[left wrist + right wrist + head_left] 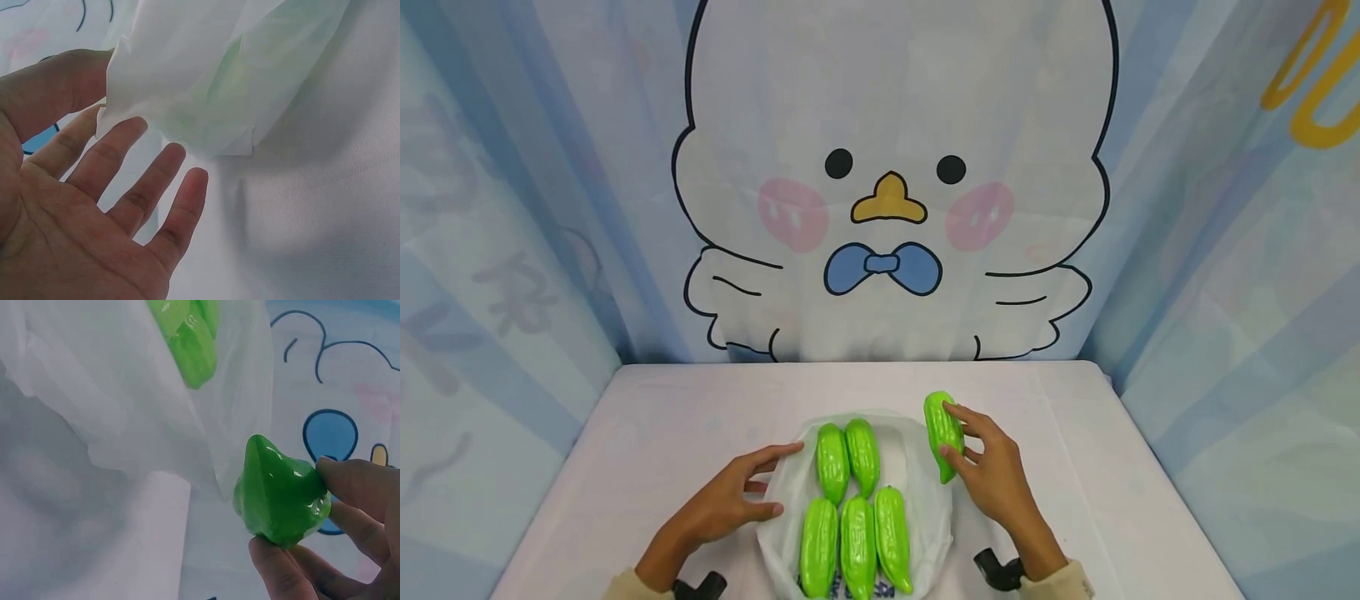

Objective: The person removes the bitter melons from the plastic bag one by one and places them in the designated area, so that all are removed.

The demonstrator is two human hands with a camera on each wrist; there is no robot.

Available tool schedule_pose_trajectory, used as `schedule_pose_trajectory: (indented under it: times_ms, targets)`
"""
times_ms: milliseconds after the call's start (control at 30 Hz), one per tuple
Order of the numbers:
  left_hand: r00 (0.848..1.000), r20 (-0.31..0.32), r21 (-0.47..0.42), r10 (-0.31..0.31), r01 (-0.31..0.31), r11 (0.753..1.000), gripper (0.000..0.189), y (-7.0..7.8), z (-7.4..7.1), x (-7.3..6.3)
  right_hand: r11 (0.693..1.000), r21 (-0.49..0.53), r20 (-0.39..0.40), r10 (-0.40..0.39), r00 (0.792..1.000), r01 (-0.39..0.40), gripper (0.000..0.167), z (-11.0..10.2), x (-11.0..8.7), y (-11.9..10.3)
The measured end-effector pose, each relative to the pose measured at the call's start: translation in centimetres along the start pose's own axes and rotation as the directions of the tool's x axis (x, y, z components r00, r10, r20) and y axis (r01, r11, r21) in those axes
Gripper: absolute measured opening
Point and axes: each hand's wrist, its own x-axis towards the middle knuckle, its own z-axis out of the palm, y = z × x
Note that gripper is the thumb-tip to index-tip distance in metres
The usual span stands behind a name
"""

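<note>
My right hand (996, 475) holds a glossy green toy bitter melon (942, 429) between thumb and fingers, above the right rim of a white plastic bag (931, 508). In the right wrist view, the pointed tip of this bitter melon (281, 494) faces the camera. Inside the spread bag lie several more bitter melons (859, 542), in two rows. At the bag's left rim, my left hand (722, 500) grips the edge with thumb and index finger. The left wrist view shows the thumb tip hidden behind the bag (169, 69) and the other fingers (184, 212) extended below.
A white cloth covers the table (700, 417). Behind it hangs a curtain (887, 100) printed with a cartoon bird, and more curtains close off both sides. Dark printing shows on the bag near the lower melons. Black wrist mounts (998, 570) sit below both hands.
</note>
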Motion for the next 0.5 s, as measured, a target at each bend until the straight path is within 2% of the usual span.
schedule_pose_trajectory:
  times_ms: [233,500]
  targets:
    - [1.000,-0.005,-0.008,-0.009,0.009,1.000,0.078,-0.1,0.0,0.0,0.999,0.004,-0.041,0.048,0.998,-0.047,0.067,-0.1,0.7,1.3]
    - [1.000,-0.008,-0.006,-0.007,0.007,1.000,0.075,-0.3,0.1,0.1,0.990,0.005,-0.051,0.144,0.988,-0.144,0.064,0.0,1.2,3.2]
